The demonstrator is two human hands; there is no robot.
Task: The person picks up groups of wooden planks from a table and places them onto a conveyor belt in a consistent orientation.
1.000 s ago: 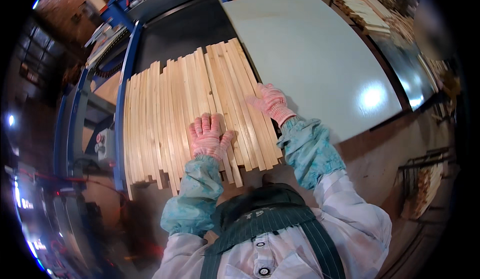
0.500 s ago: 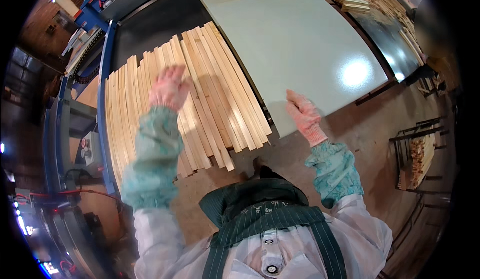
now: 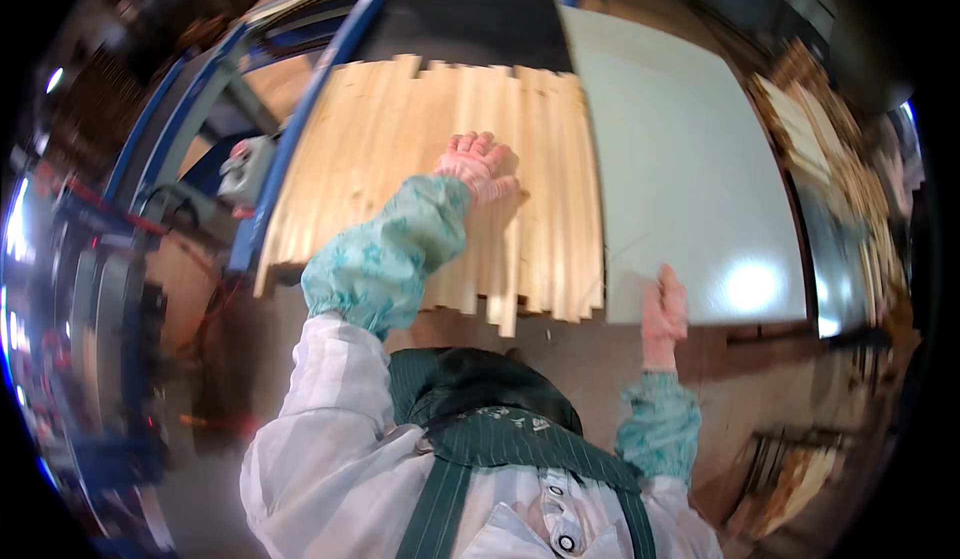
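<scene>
My left hand point(image 3: 478, 167), in a pink-and-white knit glove, lies on the wooden strips point(image 3: 400, 139) with its fingers spread, gripping nothing. The pale strips lie side by side as a flat layer on a dark belt-like surface, their near ends uneven. One strip point(image 3: 505, 299) juts out toward me past its neighbours. By the near edge of the smooth pale grey-green table point(image 3: 680, 159), to the right of the strips, is my right hand point(image 3: 665, 307), gloved alike. It is seen from the side, somewhat blurred, fingers loosely stretched and nothing visible in them.
A blue machine rail point(image 3: 300, 149) borders the strips on the left, with a grey control box point(image 3: 246, 171) beside it. Behind the strips is the dark bed point(image 3: 470, 24). More wood is piled point(image 3: 800, 134) right of the table. A rack with wood point(image 3: 790, 484) stands lower right.
My view has swung, so the strips and table appear straighter. My left hand has moved right across the strips and now rests there. My right hand appears lower, beside the table's near edge.
</scene>
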